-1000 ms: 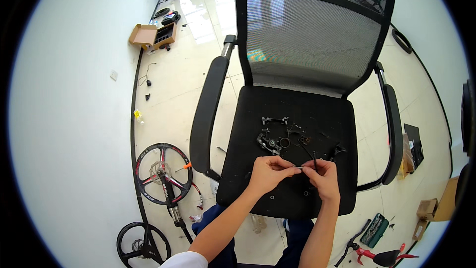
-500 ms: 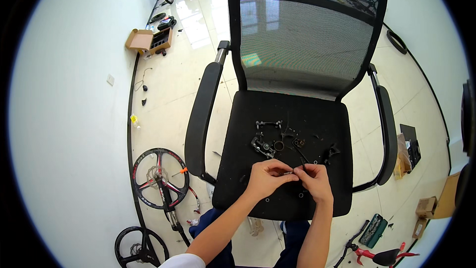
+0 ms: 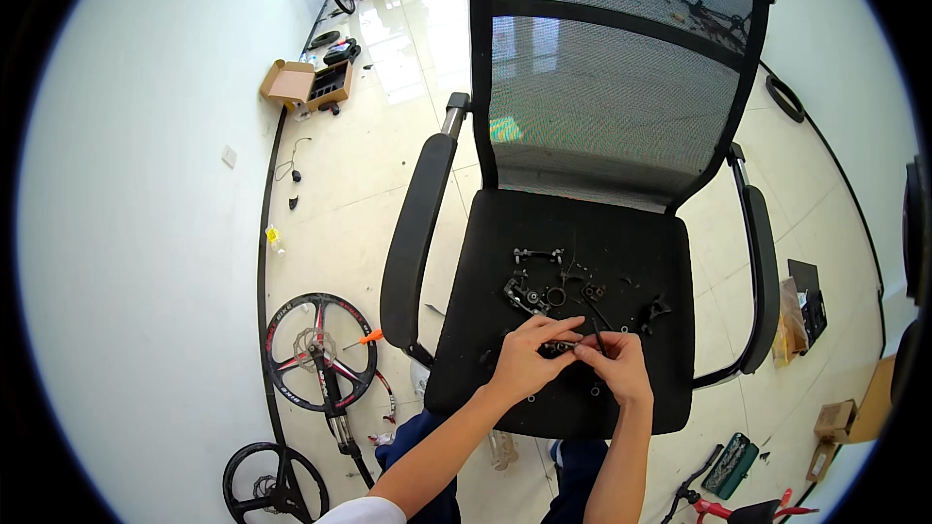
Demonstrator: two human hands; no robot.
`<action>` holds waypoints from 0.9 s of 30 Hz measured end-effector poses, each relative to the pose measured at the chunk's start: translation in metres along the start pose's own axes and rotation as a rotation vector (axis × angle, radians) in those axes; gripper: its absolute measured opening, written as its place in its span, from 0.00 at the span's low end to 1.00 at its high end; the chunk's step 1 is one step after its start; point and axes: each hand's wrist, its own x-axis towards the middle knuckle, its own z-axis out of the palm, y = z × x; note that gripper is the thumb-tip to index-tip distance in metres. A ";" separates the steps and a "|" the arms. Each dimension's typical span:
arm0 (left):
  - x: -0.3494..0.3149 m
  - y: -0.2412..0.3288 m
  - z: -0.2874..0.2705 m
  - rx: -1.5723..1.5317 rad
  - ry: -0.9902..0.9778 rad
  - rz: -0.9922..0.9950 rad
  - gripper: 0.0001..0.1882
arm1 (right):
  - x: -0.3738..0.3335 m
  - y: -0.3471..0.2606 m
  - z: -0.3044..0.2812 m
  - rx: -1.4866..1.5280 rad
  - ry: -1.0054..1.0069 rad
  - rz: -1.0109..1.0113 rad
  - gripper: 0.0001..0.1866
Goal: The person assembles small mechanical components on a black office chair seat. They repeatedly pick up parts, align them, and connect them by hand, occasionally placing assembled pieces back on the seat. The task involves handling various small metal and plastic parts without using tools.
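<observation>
Both hands meet over the front part of the black chair seat. My left hand is closed, pinching a small dark part with metallic bits. Right beside it, my right hand holds a thin black rod-shaped tool, its tip near that part; the fingers hide much of both. Beyond the hands lie a black and silver brake caliper, a dark ring, a small bar-shaped bracket and a black part. Small washers lie near my wrists.
Armrests flank the seat and the mesh backrest rises behind. On the left floor are a spoked wheel, an orange-handled screwdriver and an open cardboard box. A green case and red bike frame lie right.
The whole view has shifted slightly, so the chair appears further right and lower. My left fingers have re-posed, and more of the small dark part shows between the hands.
</observation>
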 end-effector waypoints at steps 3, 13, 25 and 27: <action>0.001 0.005 -0.001 -0.026 0.000 0.022 0.15 | 0.000 -0.001 -0.001 -0.005 0.046 -0.016 0.07; -0.003 -0.007 -0.001 0.104 -0.097 0.110 0.09 | 0.000 -0.002 -0.012 -0.066 0.006 0.020 0.07; -0.001 -0.006 -0.011 0.088 -0.119 0.077 0.08 | 0.000 -0.006 -0.007 -0.077 0.040 0.016 0.07; 0.003 -0.006 -0.010 0.062 -0.108 0.074 0.06 | 0.000 -0.003 -0.015 -0.082 0.108 -0.023 0.06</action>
